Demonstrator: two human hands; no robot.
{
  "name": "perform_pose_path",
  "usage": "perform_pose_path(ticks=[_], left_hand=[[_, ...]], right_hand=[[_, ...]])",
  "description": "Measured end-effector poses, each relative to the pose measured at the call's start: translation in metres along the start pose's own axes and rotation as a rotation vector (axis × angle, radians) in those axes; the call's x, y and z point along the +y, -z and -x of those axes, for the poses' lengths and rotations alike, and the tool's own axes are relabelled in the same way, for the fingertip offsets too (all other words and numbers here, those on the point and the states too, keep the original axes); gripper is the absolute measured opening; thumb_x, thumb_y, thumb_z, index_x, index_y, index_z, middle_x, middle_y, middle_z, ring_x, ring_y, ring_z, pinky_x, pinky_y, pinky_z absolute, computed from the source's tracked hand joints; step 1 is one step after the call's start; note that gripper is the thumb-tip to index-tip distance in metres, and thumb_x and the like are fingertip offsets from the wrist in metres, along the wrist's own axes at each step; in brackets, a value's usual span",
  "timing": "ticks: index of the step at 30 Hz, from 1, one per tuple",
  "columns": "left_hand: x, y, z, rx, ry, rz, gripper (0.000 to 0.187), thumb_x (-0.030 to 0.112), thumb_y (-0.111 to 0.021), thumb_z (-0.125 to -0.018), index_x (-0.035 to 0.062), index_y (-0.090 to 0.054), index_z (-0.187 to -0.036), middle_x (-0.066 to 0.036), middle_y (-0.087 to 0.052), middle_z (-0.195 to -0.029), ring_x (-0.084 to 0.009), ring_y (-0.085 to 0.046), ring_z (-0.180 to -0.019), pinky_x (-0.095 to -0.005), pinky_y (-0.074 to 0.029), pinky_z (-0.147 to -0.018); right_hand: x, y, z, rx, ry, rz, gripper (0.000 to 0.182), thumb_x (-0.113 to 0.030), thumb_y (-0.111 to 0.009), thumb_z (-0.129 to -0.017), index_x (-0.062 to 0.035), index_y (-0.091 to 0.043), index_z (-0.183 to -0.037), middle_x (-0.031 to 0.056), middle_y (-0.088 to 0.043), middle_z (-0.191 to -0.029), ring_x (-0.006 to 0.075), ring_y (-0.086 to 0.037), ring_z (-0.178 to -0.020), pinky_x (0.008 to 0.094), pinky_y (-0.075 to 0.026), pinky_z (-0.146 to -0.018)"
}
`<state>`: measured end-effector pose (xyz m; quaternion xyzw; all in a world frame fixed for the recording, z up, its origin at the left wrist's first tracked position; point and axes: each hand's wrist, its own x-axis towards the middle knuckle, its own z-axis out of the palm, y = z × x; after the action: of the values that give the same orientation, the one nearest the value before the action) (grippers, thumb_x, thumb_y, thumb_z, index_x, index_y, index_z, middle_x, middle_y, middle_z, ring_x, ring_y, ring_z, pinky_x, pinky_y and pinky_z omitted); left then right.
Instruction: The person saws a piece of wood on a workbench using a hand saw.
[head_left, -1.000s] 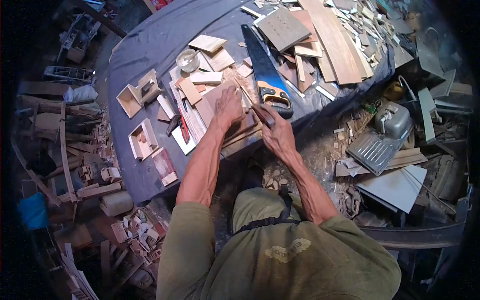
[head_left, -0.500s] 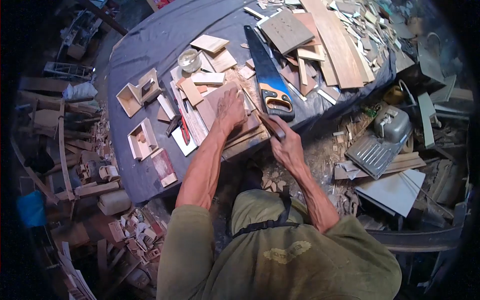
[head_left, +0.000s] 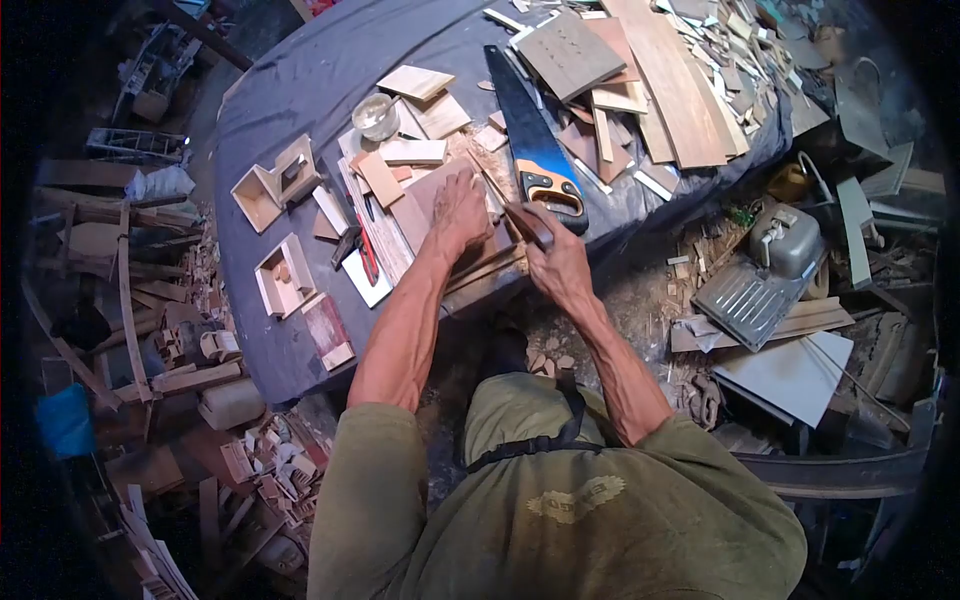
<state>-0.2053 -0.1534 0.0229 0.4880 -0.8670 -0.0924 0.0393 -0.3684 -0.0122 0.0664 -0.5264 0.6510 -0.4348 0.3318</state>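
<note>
My left hand [head_left: 462,212] rests on a brown board [head_left: 412,212] near the table's front edge, its fingers curled down. Whatever lies under those fingertips is too small to make out. Just to the right, my right hand [head_left: 560,264] is closed around a flat brown piece [head_left: 530,226], which looks like wood and is held tilted. Its near end is hidden by the fingers, and its far end comes close to the left hand. Beyond both hands lies a handsaw [head_left: 550,180] with a black and orange handle.
A glass jar [head_left: 376,118] stands among wood offcuts [head_left: 415,152]. Small open wooden boxes [head_left: 284,275] and red-handled pliers [head_left: 368,257] are on the left of the dark-covered table [head_left: 290,110]. Planks [head_left: 672,85] and scraps pile up at right. A metal sink [head_left: 745,300] sits on the cluttered floor.
My right hand has moved up and left with the brown piece, closer to my left hand. The left hand stays on the board in nearly the same place.
</note>
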Motion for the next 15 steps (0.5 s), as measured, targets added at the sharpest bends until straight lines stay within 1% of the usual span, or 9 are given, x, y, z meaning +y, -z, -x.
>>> perform_pose_path(ticks=[2,5,6,7,8,9,11,12,15], left_hand=[[0.002,0.002,0.0,-0.003,-0.006,-0.017,0.058,0.018,-0.076,-0.071,-0.0046,-0.06,-0.122,-0.025,-0.051,-0.131,-0.0434,-0.051,-0.119,-0.0498,-0.046,-0.1],[-0.002,0.0,0.0,-0.026,-0.016,-0.014,0.061,0.023,-0.078,-0.073,-0.0048,-0.06,-0.123,-0.025,-0.051,-0.131,-0.0435,-0.051,-0.119,-0.0508,-0.046,-0.1],[-0.003,-0.003,0.0,0.006,-0.026,-0.003,0.062,0.025,-0.079,-0.073,-0.0049,-0.06,-0.123,-0.025,-0.051,-0.131,-0.0435,-0.051,-0.119,-0.0509,-0.046,-0.1],[-0.004,-0.006,0.001,0.038,-0.034,0.004,0.064,0.026,-0.08,-0.072,-0.005,-0.059,-0.124,-0.025,-0.051,-0.131,-0.0435,-0.051,-0.119,-0.051,-0.046,-0.1],[-0.005,-0.006,0.001,0.032,-0.036,-0.031,0.066,0.03,-0.082,-0.073,-0.0052,-0.059,-0.124,-0.025,-0.051,-0.13,-0.0435,-0.051,-0.118,-0.0506,-0.046,-0.1],[-0.003,-0.005,-0.001,0.039,-0.028,-0.018,0.064,0.026,-0.081,-0.07,-0.0051,-0.061,-0.122,-0.024,-0.052,-0.129,-0.0423,-0.051,-0.118,-0.0506,-0.046,-0.099],[-0.001,-0.004,0.001,0.052,0.001,0.016,0.06,0.019,-0.079,-0.064,-0.0048,-0.064,-0.117,-0.021,-0.052,-0.127,-0.0401,-0.052,-0.117,-0.0506,-0.046,-0.098],[-0.006,-0.01,-0.002,0.045,-0.002,0.009,0.06,0.021,-0.08,-0.063,-0.0046,-0.065,-0.116,-0.021,-0.052,-0.128,-0.0398,-0.051,-0.118,-0.0506,-0.046,-0.098],[-0.006,-0.014,0.0,0.111,-0.028,0.044,0.059,0.021,-0.081,-0.062,-0.0044,-0.066,-0.114,-0.02,-0.053,-0.127,-0.039,-0.051,-0.118,-0.0496,-0.046,-0.099]], right_hand=[[0.016,0.002,0.017,0.065,0.126,-0.012,0.048,-0.012,-0.063,-0.084,-0.0167,-0.061,-0.131,0.0276,-0.069,-0.095,0.0472,-0.068,-0.086,0.0473,-0.054,-0.073],[0.004,0.001,0.008,0.031,0.056,0.062,0.048,-0.011,-0.062,-0.084,-0.0166,-0.06,-0.132,0.0284,-0.068,-0.096,0.0477,-0.067,-0.088,0.0485,-0.054,-0.074],[-0.009,-0.002,-0.006,-0.023,-0.074,0.113,0.049,-0.01,-0.061,-0.084,-0.0153,-0.06,-0.132,0.0293,-0.068,-0.097,0.0476,-0.067,-0.088,0.0484,-0.053,-0.074],[0.001,-0.009,-0.016,-0.049,-0.052,-0.041,0.049,-0.01,-0.061,-0.084,-0.0151,-0.059,-0.133,0.0297,-0.068,-0.094,0.0476,-0.067,-0.087,0.048,-0.053,-0.074],[-0.001,-0.007,-0.009,-0.018,-0.021,0.013,0.048,-0.011,-0.061,-0.085,-0.0153,-0.059,-0.133,0.0292,-0.068,-0.092,0.047,-0.067,-0.085,0.0474,-0.053,-0.073],[-0.002,-0.002,0.001,0.011,0.016,0.074,0.047,-0.011,-0.06,-0.086,-0.0155,-0.059,-0.133,0.0288,-0.068,-0.09,0.0465,-0.067,-0.084,0.0469,-0.054,-0.072],[0.012,0.001,0.018,0.093,0.191,0.008,0.047,-0.012,-0.06,-0.086,-0.0168,-0.059,-0.133,0.028,-0.068,-0.088,0.0464,-0.067,-0.081,0.0468,-0.053,-0.071],[0.018,-0.001,0.024,0.131,0.269,-0.031,0.047,-0.012,-0.059,-0.087,-0.0174,-0.058,-0.134,0.0276,-0.068,-0.087,0.0463,-0.067,-0.079,0.0468,-0.053,-0.07],[0.001,-0.009,-0.013,-0.022,0.025,0.049,0.049,-0.009,-0.06,-0.086,-0.0182,-0.059,-0.134,0.0268,-0.069,-0.093,0.0458,-0.068,-0.087,0.046,-0.055,-0.075]])
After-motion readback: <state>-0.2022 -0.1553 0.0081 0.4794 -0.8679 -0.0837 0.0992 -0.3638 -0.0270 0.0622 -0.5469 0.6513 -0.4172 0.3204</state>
